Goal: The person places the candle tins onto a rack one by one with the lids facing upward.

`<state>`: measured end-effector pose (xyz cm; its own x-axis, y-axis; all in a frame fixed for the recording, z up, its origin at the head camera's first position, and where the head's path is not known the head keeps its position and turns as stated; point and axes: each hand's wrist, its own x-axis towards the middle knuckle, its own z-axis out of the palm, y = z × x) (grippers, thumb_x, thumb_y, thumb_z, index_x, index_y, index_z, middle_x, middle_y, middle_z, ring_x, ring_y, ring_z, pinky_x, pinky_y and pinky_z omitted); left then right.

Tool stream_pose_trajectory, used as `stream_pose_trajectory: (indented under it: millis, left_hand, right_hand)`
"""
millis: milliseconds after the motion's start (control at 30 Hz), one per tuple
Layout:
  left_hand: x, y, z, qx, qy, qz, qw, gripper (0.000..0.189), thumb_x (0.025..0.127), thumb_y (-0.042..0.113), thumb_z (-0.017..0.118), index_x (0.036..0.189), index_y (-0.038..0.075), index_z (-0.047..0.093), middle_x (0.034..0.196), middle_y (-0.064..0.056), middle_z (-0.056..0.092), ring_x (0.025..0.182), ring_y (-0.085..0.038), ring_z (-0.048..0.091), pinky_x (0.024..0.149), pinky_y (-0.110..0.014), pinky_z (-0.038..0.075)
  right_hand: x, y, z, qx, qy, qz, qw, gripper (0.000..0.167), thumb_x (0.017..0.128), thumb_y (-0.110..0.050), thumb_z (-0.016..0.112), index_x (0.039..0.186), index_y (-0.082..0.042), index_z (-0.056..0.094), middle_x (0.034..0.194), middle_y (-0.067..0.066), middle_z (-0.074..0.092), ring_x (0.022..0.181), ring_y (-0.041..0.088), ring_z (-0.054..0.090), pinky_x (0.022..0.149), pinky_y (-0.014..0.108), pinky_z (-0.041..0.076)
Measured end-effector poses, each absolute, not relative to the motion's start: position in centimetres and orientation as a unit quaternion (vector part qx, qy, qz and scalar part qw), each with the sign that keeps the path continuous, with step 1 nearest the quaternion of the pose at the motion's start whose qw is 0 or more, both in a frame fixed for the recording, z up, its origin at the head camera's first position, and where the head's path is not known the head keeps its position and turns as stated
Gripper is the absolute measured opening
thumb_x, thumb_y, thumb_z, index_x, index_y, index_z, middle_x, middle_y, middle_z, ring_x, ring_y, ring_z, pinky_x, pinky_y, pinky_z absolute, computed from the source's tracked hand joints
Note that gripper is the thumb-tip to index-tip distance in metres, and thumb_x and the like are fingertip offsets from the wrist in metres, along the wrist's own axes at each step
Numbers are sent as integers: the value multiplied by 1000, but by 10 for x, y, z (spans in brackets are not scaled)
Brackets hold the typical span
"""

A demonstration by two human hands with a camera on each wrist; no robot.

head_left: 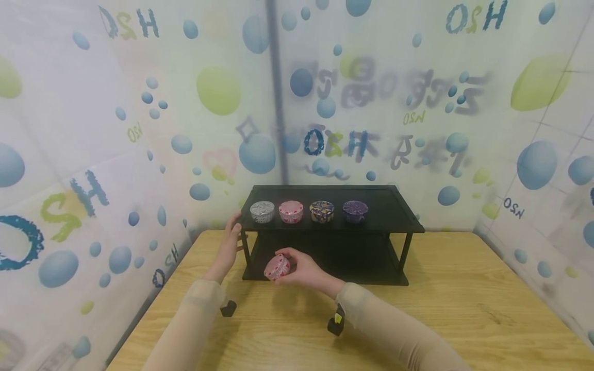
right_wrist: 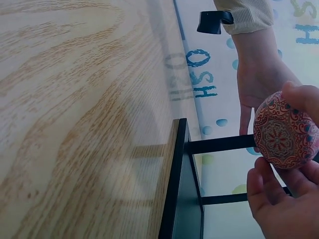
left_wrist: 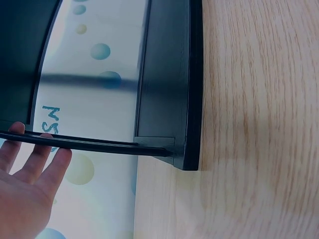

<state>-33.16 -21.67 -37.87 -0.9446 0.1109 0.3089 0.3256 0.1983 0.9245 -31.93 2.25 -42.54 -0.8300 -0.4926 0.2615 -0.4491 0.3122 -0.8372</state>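
My right hand (head_left: 303, 269) holds a small round pink tin (head_left: 277, 267) with red patterning, tilted in front of the black two-tier rack (head_left: 325, 279). The right wrist view shows the tin's lid (right_wrist: 281, 132), with an ornate red and blue medallion pattern, between thumb and fingers. At the rack's left end is my left hand (head_left: 227, 247). Its extended fingers (left_wrist: 54, 172) touch the left post (left_wrist: 99, 146) in the left wrist view. Along the top shelf stand a silver-white tin (head_left: 262, 212), a pink-red tin (head_left: 291, 212), a dark yellow-patterned tin (head_left: 322, 212) and a purple tin (head_left: 355, 212).
The rack stands toward the back of a wooden table (head_left: 464, 299). Its lower shelf (head_left: 325, 252) lies beneath the row of tins. Behind and at both sides hangs a white curtain (head_left: 394, 170) printed with bubbles and letters. A black strap piece (head_left: 228, 308) sits at my left wrist.
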Motion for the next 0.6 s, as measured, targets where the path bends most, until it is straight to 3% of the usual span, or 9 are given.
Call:
stream_pose_trajectory:
  millis: [367,600]
  left_hand:
    - [-342,-220,-388,-137,-766,-621,89,55,105,33,28,154,14,12,156,-23,10,126,-53,36,100,-68,32]
    - [-357,-225,-405,-137,-774,-609,105,58,104,46,27,154,21,13,157,-20,12,125,-50,40,99,-67,34]
  right_hand:
    - [-319,24,-422,-282,811,-512,23,66,69,-13,87,127,-10,57,107,0,62,93,14,61,79,28,53]
    - [-319,28,-424,-278,808,-519,26,67,68,-14,88,127,-12,57,109,2,62,96,16,61,82,30,53]
